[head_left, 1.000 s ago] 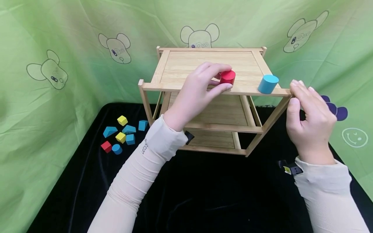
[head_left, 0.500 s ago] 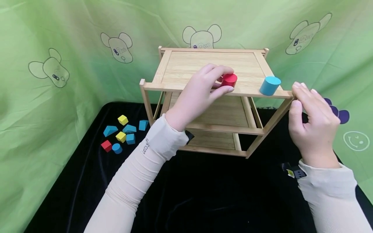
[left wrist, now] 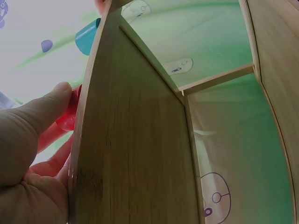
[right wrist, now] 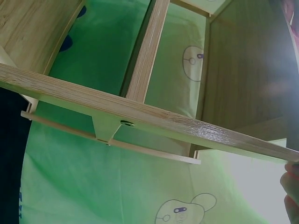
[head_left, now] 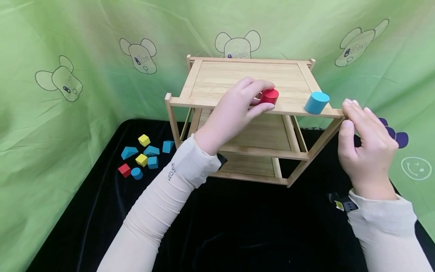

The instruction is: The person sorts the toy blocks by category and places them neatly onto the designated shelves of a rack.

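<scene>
My left hand [head_left: 234, 109] pinches a red cylinder block [head_left: 270, 96] between thumb and fingers, at the front edge of the top board of a three-tier wooden shelf [head_left: 251, 77]. In the left wrist view the red block [left wrist: 70, 109] shows partly behind the thumb and the board's edge. To its right, a blue cylinder block [head_left: 316, 103] stands upright near the front right corner of the top board. My right hand [head_left: 368, 151] holds that corner, its thumb below and fingers above. Only some fingertips [right wrist: 292, 186] of it appear in the right wrist view.
On the black cloth [head_left: 238, 226] left of the shelf lie several loose blocks: yellow cubes [head_left: 144, 140], blue wedges [head_left: 129, 153], a red cube [head_left: 124, 170] and a blue cylinder [head_left: 137, 173] among them. A green printed curtain [head_left: 95, 30] hangs behind and at both sides.
The whole scene shifts slightly right and down in the head view. Both hands keep their grips, and the red and blue cylinder blocks stay in place on the shelf.
</scene>
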{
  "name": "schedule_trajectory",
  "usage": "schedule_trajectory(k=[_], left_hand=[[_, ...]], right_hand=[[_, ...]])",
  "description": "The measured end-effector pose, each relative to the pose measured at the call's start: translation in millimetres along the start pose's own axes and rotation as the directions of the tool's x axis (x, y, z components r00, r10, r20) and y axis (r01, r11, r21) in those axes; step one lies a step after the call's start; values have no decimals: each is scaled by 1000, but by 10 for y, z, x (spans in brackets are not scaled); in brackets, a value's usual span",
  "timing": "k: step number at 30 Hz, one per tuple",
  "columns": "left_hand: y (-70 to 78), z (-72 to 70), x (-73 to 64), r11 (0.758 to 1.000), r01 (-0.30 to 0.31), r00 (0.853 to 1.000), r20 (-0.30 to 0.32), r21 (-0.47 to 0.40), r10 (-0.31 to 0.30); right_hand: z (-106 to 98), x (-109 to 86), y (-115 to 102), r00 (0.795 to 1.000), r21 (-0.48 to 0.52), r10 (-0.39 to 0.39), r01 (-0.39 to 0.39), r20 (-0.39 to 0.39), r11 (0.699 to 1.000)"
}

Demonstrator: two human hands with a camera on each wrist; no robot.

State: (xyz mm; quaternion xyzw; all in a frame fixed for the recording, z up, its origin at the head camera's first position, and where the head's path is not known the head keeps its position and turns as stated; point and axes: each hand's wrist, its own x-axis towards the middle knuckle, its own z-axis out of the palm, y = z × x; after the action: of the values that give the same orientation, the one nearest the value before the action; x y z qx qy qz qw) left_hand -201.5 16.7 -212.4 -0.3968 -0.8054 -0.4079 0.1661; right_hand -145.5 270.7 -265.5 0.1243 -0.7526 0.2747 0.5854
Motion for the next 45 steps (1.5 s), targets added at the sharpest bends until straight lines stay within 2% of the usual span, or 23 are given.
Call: schedule_trajectory(k=[11, 20, 30, 38, 45], left_hand=[[3, -27, -1, 999, 4, 1000, 1, 33, -4], [22, 0, 22, 1000, -8, 1000, 31, 29, 7], [20, -6, 10, 1000, 26, 1000, 3, -2, -26], [-19, 22, -52, 999, -24, 994, -105, 37, 28], [-20, -22, -153, 997, -42, 987, -155, 63, 51]], right_hand=[[9, 15, 12, 1000, 3, -1, 1, 13, 1000], [-34, -48, -13, 1000, 0, 24, -24, -20, 1000], [-4, -27, 57, 1000, 4, 1, -1, -6, 1000], [-15, -43, 58, 1000, -1, 7, -7, 18, 1000], [5, -17, -1, 1000, 6, 7, -7, -8, 1000]])
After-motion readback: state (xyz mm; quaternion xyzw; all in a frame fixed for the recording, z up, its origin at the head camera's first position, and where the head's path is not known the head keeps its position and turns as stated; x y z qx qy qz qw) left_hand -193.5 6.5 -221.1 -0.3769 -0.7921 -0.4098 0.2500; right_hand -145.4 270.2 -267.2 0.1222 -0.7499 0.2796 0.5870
